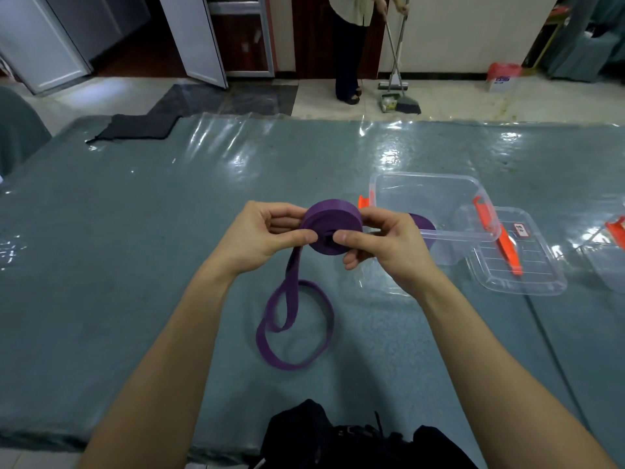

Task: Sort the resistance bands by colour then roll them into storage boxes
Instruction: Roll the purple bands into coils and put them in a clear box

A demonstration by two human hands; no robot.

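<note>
**Inspector:** State of the hands, please.

**Operator:** On my head feed both are raised above the table (135, 265), close together. The left hand (267, 231) pinches the purple band (333, 228) at the left side of its coil, thumb on the near face and fingers behind. The right hand (382, 245) clamps the right side the same way, thumb tip by the coil's centre. Neither hand is free.

**Inspector:** Condition of the band?

**Operator:** Partly rolled. The wound part is a thick disc held off the table between my hands. The loose tail (294, 326) drops from the coil's lower left and lies in two loops on the table just in front of me.

**Inspector:** Storage?

**Operator:** A clear box (429, 191) stands open, just right of my right hand. A second purple roll (424, 226) shows through the box's near wall at its left corner. I cannot tell how it rests. The clear lid (527, 275), with an orange clip, lies at the box's near right corner, one edge overlapping it.

**Inspector:** Surroundings?

**Operator:** A glossy plastic sheet covers the table. A black cloth (135, 128) lies at the far left edge. Beyond, a person (348, 45) stands with a broom (407, 103) and dustpan (389, 103).
</note>
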